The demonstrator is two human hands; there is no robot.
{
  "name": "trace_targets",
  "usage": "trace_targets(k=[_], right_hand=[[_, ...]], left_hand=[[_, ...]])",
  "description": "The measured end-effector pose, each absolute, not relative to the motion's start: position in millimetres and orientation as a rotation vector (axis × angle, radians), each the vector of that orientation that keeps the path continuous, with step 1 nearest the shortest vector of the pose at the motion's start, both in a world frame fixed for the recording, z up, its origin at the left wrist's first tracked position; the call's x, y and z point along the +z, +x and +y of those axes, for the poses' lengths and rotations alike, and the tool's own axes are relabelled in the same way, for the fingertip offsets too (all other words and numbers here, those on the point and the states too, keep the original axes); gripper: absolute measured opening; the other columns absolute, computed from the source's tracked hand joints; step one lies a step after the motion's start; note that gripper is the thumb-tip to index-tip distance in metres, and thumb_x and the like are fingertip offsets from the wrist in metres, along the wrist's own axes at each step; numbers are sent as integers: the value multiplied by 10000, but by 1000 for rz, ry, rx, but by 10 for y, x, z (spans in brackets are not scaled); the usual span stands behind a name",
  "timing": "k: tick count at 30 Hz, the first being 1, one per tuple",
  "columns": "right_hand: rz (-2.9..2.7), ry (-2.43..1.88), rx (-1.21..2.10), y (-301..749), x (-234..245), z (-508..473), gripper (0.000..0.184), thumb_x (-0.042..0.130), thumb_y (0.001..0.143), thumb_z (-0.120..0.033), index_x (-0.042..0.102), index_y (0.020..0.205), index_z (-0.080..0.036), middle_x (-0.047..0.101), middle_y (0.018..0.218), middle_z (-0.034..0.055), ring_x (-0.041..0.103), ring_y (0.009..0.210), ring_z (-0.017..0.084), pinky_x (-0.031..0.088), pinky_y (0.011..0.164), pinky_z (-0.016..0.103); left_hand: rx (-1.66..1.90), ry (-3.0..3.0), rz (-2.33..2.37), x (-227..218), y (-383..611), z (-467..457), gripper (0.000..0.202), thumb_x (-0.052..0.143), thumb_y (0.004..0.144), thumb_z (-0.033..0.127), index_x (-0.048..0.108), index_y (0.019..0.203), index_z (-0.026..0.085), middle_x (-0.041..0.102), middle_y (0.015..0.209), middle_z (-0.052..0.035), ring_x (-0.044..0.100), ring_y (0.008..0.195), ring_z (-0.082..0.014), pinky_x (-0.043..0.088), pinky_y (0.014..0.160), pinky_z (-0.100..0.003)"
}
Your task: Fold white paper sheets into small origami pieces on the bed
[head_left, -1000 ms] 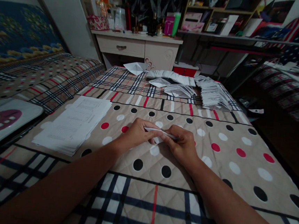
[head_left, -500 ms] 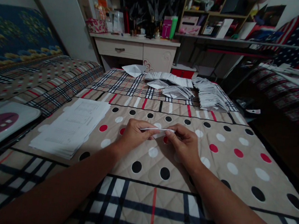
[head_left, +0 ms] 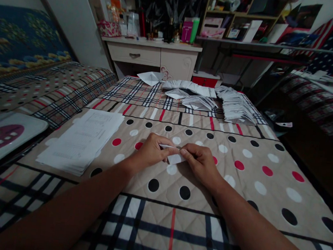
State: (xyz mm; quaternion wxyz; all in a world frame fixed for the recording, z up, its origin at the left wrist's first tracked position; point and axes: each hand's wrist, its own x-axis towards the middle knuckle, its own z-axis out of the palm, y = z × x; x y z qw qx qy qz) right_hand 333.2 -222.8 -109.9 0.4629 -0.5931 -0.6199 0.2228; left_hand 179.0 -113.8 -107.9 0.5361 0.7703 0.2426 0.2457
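Between my two hands is a small piece of folded white paper [head_left: 176, 158], held a little above the dotted bedspread. My left hand [head_left: 152, 150] pinches its left part, thumb on the near side. With thumb and fingertips closed, my right hand [head_left: 198, 157] grips the right end. Its other fingers are curled, and the paper's far side is hidden. To the left lies a stack of printed sheets [head_left: 80, 142]. Farther off sit folded paper pieces in a fanned row [head_left: 235, 105], a smaller pile [head_left: 199, 102] and a long row [head_left: 188, 88].
The quilted bedspread [head_left: 157, 233] covers the bed. A single folded paper [head_left: 150, 77] lies near its far edge. At the left is a white board with a purple print [head_left: 5, 138]. A white cabinet [head_left: 134, 54] and a desk [head_left: 266, 45] stand beyond the bed.
The folded paper has tilted, so a white flap shows below my hands. My right hand has shifted slightly left, closer to my left hand. The view has moved a little.
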Motion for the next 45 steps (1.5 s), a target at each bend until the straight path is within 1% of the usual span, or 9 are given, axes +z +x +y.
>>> trace_targets(k=[11,17,21,23,26,29,33,39,45], right_hand=[[-1429,-1393,659,3322,-1095,-2239,271,595,894,-325,693,717,-145,570,547,-12,473,490,90,343,489,224],[-1203,-1397,776,3332,-1098,-2273,279,620,866,-358,685,696,-146,549,508,-20,416,416,68,283,406,204],[-1097,-1395,799,3309,-1108,-2255,297,649,849,-393,670,682,-148,556,511,-21,425,380,65,292,381,201],[-1067,-1389,780,3300,-1104,-2244,294,664,841,-401,670,691,-148,580,529,-13,469,391,76,329,396,204],[-1023,-1366,772,3297,-1088,-2238,278,688,826,-409,688,743,-144,632,583,6,542,433,100,393,440,220],[-1037,-1328,817,3296,-1077,-2241,284,700,820,-421,698,752,-145,655,617,14,565,463,106,424,474,233],[-1091,-1290,882,3294,-1074,-2245,353,669,841,-480,692,710,-153,648,626,19,564,531,111,434,508,239],[-1114,-1316,964,3302,-1059,-2246,479,595,862,-575,628,622,-161,564,546,1,446,503,96,338,451,236],[-1064,-1279,1051,3313,-1107,-2246,467,595,864,-564,604,630,-161,563,567,4,446,515,99,322,469,239]], left_hand=[[544,1735,618,-1094,1790,-1099,597,469,858,683,568,607,150,594,471,-8,598,410,-128,411,375,-189],[809,1599,902,-1132,1688,-829,655,563,725,779,504,524,158,409,329,46,340,266,-56,232,308,-178],[807,1592,716,-1110,1716,-852,637,591,715,764,610,678,128,607,550,-13,478,390,-61,322,379,-176],[669,1631,587,-1088,1754,-919,617,654,675,737,634,723,123,642,630,-26,531,464,-75,373,427,-182],[478,1686,528,-1080,1799,-993,473,743,680,580,625,656,122,597,558,-2,531,483,-80,402,465,-185],[470,1672,566,-1108,1818,-1001,310,694,758,391,608,621,126,589,536,5,527,472,-72,420,486,-183],[493,1654,613,-1129,1827,-982,163,653,749,228,595,630,132,588,555,19,522,476,-66,411,484,-174],[467,1671,604,-1108,1827,-990,119,620,747,168,600,635,132,586,565,23,505,484,-64,395,493,-177],[438,1659,604,-1113,1823,-986,86,623,752,151,632,669,131,608,588,16,523,504,-75,411,513,-186]])
